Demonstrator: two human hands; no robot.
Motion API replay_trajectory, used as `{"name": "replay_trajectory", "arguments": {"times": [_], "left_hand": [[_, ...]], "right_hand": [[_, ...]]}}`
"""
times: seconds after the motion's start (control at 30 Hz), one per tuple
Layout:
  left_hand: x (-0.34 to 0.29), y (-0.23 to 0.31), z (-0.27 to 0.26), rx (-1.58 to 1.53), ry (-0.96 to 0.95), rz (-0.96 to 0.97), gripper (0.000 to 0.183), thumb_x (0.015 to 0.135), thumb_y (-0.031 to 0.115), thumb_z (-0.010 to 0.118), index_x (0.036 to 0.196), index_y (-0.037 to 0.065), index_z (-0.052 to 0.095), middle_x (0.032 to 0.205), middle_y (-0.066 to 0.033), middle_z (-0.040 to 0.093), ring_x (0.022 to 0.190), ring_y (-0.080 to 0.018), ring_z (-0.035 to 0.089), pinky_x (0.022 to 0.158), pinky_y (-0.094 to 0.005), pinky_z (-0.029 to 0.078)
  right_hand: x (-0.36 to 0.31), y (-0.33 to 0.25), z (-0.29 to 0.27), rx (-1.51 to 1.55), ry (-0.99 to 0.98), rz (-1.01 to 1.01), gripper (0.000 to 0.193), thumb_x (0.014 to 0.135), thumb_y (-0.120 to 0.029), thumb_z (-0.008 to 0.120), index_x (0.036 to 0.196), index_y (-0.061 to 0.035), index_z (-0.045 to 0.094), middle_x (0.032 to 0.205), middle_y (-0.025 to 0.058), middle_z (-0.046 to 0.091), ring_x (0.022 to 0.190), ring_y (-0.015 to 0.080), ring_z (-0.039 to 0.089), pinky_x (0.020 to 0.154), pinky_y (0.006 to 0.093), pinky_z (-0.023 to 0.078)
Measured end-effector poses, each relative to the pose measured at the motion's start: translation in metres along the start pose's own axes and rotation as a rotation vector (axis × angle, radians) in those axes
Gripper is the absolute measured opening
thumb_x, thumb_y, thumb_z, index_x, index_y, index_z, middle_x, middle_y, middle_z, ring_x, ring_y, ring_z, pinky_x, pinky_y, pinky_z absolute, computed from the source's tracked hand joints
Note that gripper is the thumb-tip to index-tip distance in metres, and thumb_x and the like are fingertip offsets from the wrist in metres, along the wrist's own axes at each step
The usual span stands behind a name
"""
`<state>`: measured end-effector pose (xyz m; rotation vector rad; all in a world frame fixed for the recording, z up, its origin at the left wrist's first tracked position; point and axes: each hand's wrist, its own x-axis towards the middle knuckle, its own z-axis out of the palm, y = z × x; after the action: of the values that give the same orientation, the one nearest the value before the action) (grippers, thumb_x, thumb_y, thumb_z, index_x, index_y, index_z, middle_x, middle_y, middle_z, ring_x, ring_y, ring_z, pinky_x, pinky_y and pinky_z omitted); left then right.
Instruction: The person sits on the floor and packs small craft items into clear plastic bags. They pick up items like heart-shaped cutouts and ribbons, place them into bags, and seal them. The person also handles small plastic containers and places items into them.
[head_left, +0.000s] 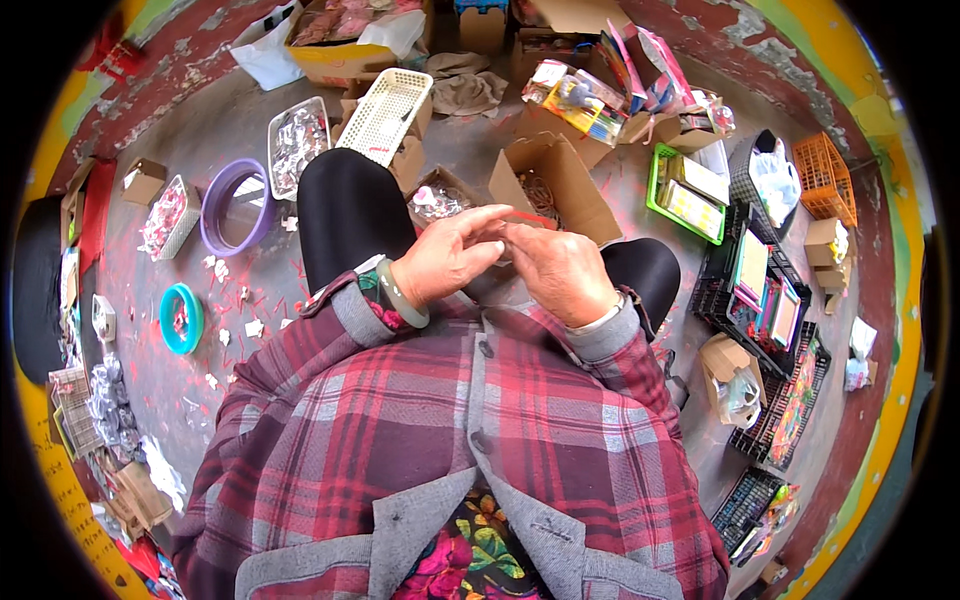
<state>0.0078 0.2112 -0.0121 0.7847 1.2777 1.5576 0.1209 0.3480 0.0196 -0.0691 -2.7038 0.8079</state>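
Note:
My left hand and my right hand meet at the fingertips above my lap. Both have their fingers bent and pinched together. A thin red strip pokes out above the joined fingertips, and its other end is hidden between them. Just beyond the hands stand an open cardboard box with a coil of tan bands inside, and a smaller box of little white and coloured pieces. A bangle circles my left wrist.
On the left are a purple basin, a teal bowl and baskets of small pieces. A cream basket lies past my knee. Black crates and a green tray stand right. Red scraps litter the floor.

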Motion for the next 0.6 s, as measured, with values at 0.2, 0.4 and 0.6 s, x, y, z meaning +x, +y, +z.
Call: {"name": "replay_trajectory", "arguments": {"times": [0.2,0.4,0.6], "left_hand": [[-0.0030,0.0051,0.0030,0.041,-0.003,-0.056,0.036,0.088,0.006,0.049,0.123,-0.001,0.045,0.113,-0.0036,0.054,0.102,-0.0104,0.051,0.090,-0.0246,0.041],[-0.0034,0.0080,0.0011,0.097,0.025,-0.058,0.036,0.087,0.008,0.050,0.122,-0.003,0.046,0.106,-0.0022,0.056,0.094,-0.0078,0.052,0.084,-0.0231,0.043],[-0.0039,0.0091,0.0006,0.019,0.082,-0.108,0.039,0.086,0.008,0.048,0.123,-0.004,0.045,0.108,-0.0051,0.055,0.095,-0.0086,0.053,0.084,-0.0229,0.044]], "right_hand": [[0.0034,-0.0070,-0.0042,-0.020,-0.095,0.070,0.014,0.080,-0.008,0.052,0.093,-0.0085,0.056,0.074,0.0137,0.060,0.069,0.0330,0.059,0.058,0.0405,0.048],[0.0035,-0.0054,0.0014,0.046,0.043,-0.039,0.021,0.077,-0.005,0.052,0.098,-0.0086,0.055,0.078,0.0110,0.060,0.070,0.0304,0.060,0.057,0.0388,0.049],[0.0041,-0.0029,0.0018,-0.005,-0.026,-0.072,0.021,0.074,-0.004,0.052,0.095,-0.0068,0.055,0.078,0.0113,0.057,0.074,0.0297,0.059,0.061,0.0385,0.048]]}}
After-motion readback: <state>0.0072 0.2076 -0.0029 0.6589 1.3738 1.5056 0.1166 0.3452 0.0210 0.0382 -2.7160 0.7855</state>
